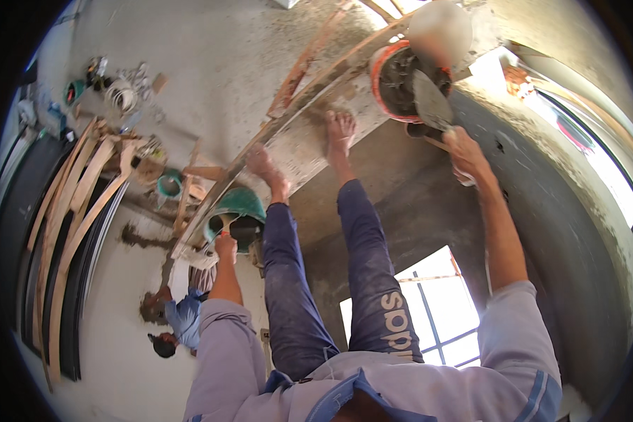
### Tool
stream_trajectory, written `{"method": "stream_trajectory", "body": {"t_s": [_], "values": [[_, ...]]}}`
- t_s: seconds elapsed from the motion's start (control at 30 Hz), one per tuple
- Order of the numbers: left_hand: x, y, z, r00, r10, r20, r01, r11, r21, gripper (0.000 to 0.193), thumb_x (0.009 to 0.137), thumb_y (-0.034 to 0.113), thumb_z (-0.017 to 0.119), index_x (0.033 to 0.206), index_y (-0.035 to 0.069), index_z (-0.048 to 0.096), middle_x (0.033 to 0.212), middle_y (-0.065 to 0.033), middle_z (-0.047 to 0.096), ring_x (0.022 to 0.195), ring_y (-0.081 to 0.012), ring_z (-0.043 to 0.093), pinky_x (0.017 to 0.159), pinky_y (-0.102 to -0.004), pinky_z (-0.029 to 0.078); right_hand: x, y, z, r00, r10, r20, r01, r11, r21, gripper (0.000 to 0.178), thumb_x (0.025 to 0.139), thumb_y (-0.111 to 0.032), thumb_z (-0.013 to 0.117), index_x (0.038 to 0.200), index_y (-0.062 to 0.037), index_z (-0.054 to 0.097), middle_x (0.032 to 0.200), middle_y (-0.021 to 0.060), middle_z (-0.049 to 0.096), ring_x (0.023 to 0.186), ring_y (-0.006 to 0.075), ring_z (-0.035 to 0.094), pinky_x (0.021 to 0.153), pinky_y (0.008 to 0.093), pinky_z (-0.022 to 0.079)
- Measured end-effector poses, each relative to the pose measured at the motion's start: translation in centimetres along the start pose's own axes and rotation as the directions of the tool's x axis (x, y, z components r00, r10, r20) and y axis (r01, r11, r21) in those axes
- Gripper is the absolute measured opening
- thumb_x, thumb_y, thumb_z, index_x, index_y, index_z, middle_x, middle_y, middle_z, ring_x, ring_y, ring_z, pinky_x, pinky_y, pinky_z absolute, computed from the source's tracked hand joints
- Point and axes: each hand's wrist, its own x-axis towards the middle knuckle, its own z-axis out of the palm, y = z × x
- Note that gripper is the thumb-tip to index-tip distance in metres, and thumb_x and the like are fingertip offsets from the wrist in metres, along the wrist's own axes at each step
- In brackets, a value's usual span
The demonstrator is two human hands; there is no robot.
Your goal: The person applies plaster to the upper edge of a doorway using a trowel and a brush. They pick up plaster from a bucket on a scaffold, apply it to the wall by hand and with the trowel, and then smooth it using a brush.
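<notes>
My right hand [465, 156] is closed round the handle of a trowel [431, 102], on the right. Its broad grey blade reaches over the rim of an orange-rimmed bucket [376, 83] holding wet grey mortar [401, 83]. On the left, my left hand [225, 246] grips a brush [226, 222] with a pale, flat end. That end is at the mouth of a green bucket [238, 200], whose contents lie in shadow. The fingers of both hands are partly hidden.
My bare feet stand on a mortar-stained plank [309, 151]. Beside the orange-rimmed bucket runs a grey plastered wall [541, 183]. Timber strips [77, 190] lean at far left. A co-worker in blue [183, 320] is at lower left. Coiled cable [122, 96] lies on the floor.
</notes>
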Motion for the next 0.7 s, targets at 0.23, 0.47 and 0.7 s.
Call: {"method": "stream_trajectory", "body": {"t_s": [0.23,0.47,0.7], "values": [[-6.4,16.3,11.3,0.923,-0.234,-0.305,0.252,0.967,0.022,0.044,0.092,0.039,0.053,0.124,0.008,0.054,0.093,-0.0077,0.059,0.079,-0.0205,0.061,0.059,-0.0357,0.048,2.1,4.3,3.5,0.989,0.075,-0.126,-0.102,0.969,-0.225,0.041,0.096,-0.037,0.044,0.116,-0.0014,0.048,0.102,0.0329,0.063,0.099,0.0509,0.06,0.085,0.0563,0.046],[-27.4,33.5,18.2,0.931,0.33,0.155,-0.335,0.606,0.722,0.061,0.081,0.037,0.07,0.131,0.005,0.054,0.134,-0.0178,0.052,0.123,-0.0333,0.049,0.104,-0.0434,0.038,-3.9,4.9,-0.7,0.975,-0.045,-0.22,-0.046,0.919,-0.391,0.031,0.091,-0.024,0.05,0.112,-0.0013,0.049,0.095,0.0307,0.064,0.095,0.0469,0.063,0.083,0.0561,0.049],[-24.5,33.4,20.0,0.921,0.38,0.092,-0.288,0.5,0.816,0.054,0.073,0.032,0.072,0.121,0.01,0.064,0.135,-0.014,0.054,0.127,-0.0343,0.045,0.11,-0.0443,0.033,6.7,3.8,3.0,0.997,-0.037,-0.074,0.04,0.998,0.042,0.027,0.09,-0.016,0.053,0.112,0.0001,0.048,0.086,0.0221,0.064,0.074,0.0372,0.066,0.066,0.0473,0.054]]}}
